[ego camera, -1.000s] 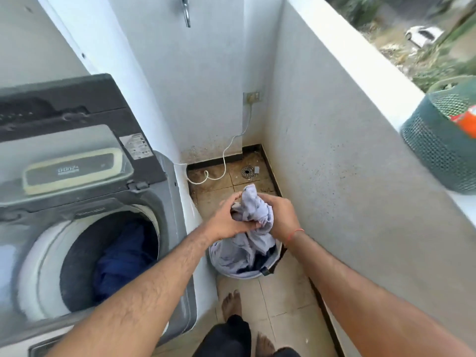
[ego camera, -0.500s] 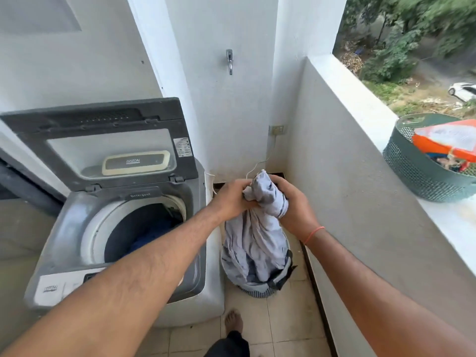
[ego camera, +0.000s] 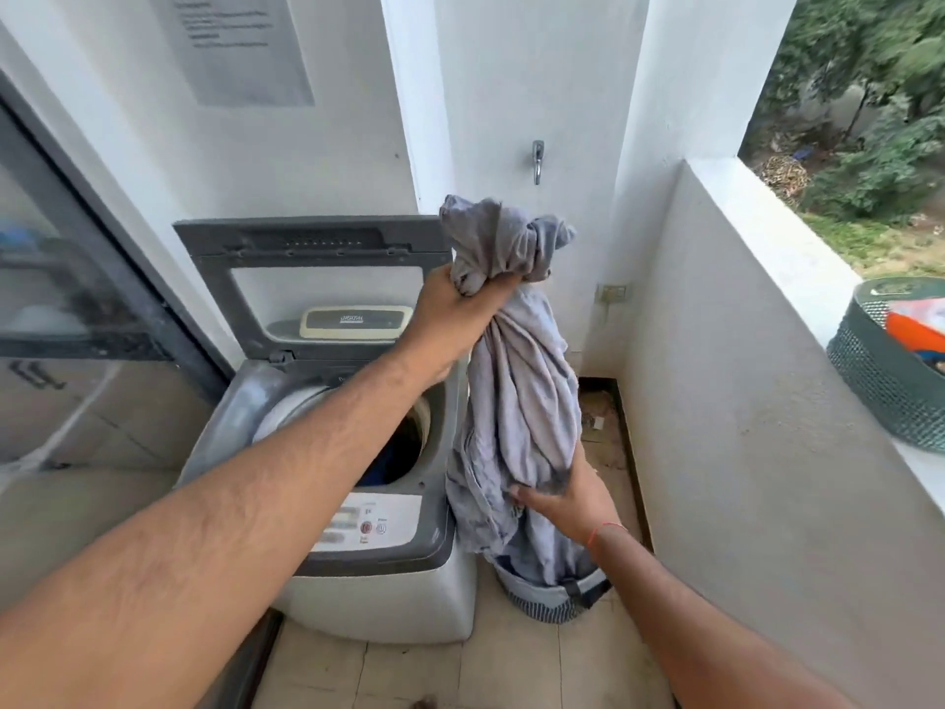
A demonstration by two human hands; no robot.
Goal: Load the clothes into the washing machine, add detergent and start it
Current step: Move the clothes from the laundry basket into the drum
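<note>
Top-loading washing machine [ego camera: 358, 580] stands at the left with its lid [ego camera: 312, 278] raised, dark blue clothing [ego camera: 388, 460] down in the drum. Just right of it, a long grey cloth [ego camera: 516, 401] hangs up out of the striped laundry bag [ego camera: 549, 603] on the floor. Left hand [ego camera: 455, 309] grips the cloth's bunched top, high up; right hand [ego camera: 562, 496] clutches it lower, near the bag. Green basket [ego camera: 884, 381] sits on the right ledge.

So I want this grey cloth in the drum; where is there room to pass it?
The drum opening under the raised lid is free right of the left hand's forearm. The cloth fills the bag.
</note>
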